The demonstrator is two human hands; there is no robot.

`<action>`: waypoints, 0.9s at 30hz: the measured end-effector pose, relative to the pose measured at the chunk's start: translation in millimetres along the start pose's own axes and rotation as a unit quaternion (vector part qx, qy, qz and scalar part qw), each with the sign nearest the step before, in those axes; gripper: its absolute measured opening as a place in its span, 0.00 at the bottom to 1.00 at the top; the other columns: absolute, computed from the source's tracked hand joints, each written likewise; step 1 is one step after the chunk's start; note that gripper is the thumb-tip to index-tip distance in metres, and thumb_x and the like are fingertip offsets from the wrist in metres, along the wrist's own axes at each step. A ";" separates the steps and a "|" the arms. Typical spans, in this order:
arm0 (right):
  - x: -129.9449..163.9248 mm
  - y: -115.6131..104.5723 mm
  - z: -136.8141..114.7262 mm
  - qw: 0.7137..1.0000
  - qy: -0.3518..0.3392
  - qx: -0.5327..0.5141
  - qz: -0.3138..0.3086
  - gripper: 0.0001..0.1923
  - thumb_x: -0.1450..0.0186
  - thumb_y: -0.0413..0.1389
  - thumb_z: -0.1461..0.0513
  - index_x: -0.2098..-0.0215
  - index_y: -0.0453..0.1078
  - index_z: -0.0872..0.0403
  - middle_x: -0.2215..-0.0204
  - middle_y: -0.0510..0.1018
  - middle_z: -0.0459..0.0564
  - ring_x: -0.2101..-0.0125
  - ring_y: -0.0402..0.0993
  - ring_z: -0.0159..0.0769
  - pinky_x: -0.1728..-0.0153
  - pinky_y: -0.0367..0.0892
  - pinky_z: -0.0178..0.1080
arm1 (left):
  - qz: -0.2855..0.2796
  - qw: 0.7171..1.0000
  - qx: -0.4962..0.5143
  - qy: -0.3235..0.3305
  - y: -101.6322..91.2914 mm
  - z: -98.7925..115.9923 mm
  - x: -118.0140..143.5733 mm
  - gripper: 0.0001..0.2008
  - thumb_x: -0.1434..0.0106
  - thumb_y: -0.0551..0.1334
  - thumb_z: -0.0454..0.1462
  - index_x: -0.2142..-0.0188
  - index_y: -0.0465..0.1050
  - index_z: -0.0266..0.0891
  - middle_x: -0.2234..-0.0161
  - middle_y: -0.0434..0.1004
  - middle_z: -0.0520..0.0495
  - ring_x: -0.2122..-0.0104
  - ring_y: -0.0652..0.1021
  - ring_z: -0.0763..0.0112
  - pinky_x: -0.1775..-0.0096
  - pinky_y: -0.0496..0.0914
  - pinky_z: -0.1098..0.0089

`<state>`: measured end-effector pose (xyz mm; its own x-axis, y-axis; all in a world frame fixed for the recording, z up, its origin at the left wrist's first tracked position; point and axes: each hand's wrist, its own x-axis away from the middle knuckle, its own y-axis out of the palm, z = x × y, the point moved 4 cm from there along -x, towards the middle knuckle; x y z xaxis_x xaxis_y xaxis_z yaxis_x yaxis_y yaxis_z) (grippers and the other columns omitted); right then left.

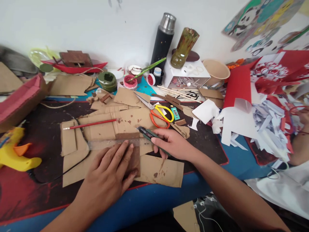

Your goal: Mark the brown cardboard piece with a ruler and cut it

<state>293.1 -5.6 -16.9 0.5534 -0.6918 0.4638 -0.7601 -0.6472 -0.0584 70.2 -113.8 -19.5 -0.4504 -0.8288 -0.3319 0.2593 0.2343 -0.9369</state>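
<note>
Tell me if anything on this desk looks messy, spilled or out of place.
Yes. White paper scraps lie in a loose heap at the right. Cardboard pieces under the left hand and right hand are blotched with brown paint. The scissors lie open, and a red brush rests across the cardboard.

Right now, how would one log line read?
left hand: pressing ruler on cardboard | right hand: holding utility knife | scissors nearby

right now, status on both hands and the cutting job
Left hand flat on clear ruler over brown cardboard piece. Right hand grips utility knife at ruler edge. Scissors lie close behind.
</note>
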 end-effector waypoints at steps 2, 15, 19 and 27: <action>0.0 0.1 -0.2 1.000 0.000 -0.011 0.001 0.12 0.22 0.60 0.52 0.57 0.71 0.51 0.71 0.80 0.41 0.81 0.74 0.26 0.79 0.72 0.30 | -0.002 1.000 0.002 0.000 0.2 -0.1 -0.2 0.37 0.20 0.59 0.44 0.18 0.54 0.31 0.29 0.76 0.28 0.37 0.80 0.40 0.33 0.65 0.45; 1.8 0.1 2.5 1.000 -0.013 -0.029 0.004 0.12 0.22 0.59 0.52 0.58 0.71 0.51 0.70 0.81 0.42 0.81 0.75 0.26 0.79 0.72 0.29 | -0.005 1.000 0.000 -0.003 0.6 0.4 0.0 0.36 0.19 0.57 0.43 0.18 0.54 0.32 0.29 0.76 0.28 0.37 0.80 0.41 0.32 0.64 0.46; 1.2 0.7 3.8 0.999 -0.015 -0.038 0.003 0.12 0.22 0.59 0.53 0.57 0.71 0.52 0.71 0.80 0.42 0.82 0.74 0.26 0.79 0.72 0.29 | -0.008 1.000 -0.012 0.008 0.3 -0.1 -1.0 0.34 0.19 0.56 0.43 0.20 0.57 0.30 0.29 0.77 0.27 0.37 0.80 0.41 0.32 0.64 0.46; 2.8 1.0 1.8 0.999 -0.016 -0.027 0.010 0.12 0.21 0.57 0.53 0.57 0.71 0.52 0.71 0.80 0.42 0.82 0.75 0.26 0.79 0.71 0.29 | -0.009 1.000 -0.015 0.011 -1.6 -0.5 -2.3 0.31 0.19 0.56 0.44 0.24 0.64 0.30 0.30 0.77 0.28 0.37 0.80 0.42 0.32 0.64 0.47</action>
<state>294.5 -8.7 -17.3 0.5477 -0.7150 0.4345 -0.7880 -0.6154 -0.0195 70.4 -112.0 -17.3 -0.4732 -0.8218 -0.3173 0.2248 0.2356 -0.9455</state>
